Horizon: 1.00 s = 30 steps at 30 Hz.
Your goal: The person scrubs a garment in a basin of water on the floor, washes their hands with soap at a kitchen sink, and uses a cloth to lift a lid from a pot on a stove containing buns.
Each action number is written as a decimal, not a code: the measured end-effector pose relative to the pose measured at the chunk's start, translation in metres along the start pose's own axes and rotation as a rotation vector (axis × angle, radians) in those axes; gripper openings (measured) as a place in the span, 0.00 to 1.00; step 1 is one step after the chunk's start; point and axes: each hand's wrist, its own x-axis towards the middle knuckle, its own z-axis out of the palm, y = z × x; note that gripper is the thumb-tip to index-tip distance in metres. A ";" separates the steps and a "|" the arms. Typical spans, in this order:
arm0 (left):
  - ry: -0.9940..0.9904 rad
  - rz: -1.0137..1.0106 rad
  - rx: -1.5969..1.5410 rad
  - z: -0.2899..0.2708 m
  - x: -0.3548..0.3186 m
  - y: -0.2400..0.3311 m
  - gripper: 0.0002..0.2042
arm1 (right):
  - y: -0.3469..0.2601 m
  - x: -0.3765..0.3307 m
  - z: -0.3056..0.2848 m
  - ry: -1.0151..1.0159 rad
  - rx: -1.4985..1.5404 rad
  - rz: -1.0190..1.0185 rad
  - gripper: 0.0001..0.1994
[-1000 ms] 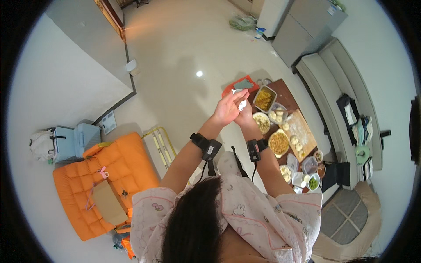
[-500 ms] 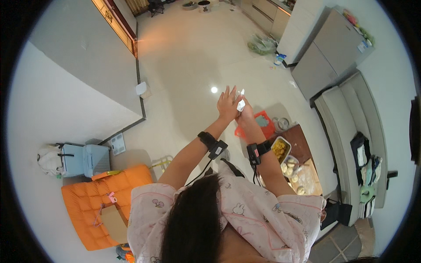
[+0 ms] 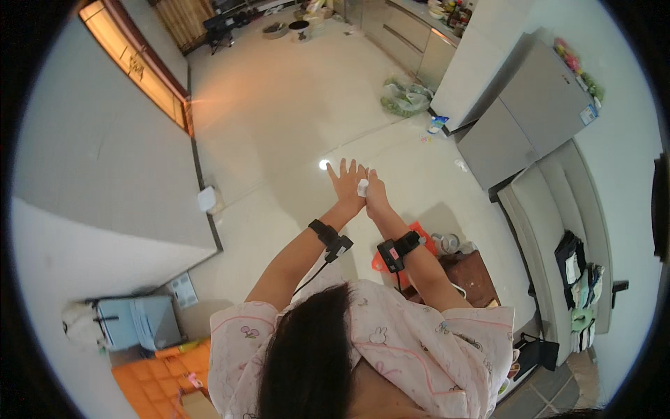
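Note:
Both my arms reach forward over the floor, hands together. My left hand (image 3: 345, 187) has its fingers stretched out and spread, with the back of it facing up. My right hand (image 3: 377, 193) closes on a small white tissue (image 3: 362, 187), pressing it against the thumb side of the left hand. Much of the tissue is hidden inside the grip. A black strapped device (image 3: 331, 239) sits on my left wrist, and a similar black device (image 3: 398, 251) on my right.
Below my right forearm stand a red basket (image 3: 380, 262) and a brown low table (image 3: 474, 276). A grey sofa (image 3: 537, 216) and a grey fridge (image 3: 528, 105) line the right. On the left are a light blue suitcase (image 3: 132, 322) and an orange padded seat (image 3: 157, 380). Bagged greens (image 3: 405, 98) lie ahead.
The view has shifted forward, so the food on the table is now mostly out of sight. My hands appear lower and further left, and less of the tissue shows.

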 end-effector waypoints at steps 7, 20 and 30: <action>-0.211 0.135 -0.580 0.060 0.187 -0.054 0.19 | -0.086 0.123 0.039 0.016 -0.218 0.007 0.23; -0.285 0.214 -1.167 0.148 0.450 -0.057 0.12 | -0.161 0.372 0.065 0.228 -0.286 -0.367 0.21; -0.893 -0.192 -1.839 0.111 0.657 -0.059 0.19 | -0.273 0.582 0.067 0.305 -0.887 -0.685 0.21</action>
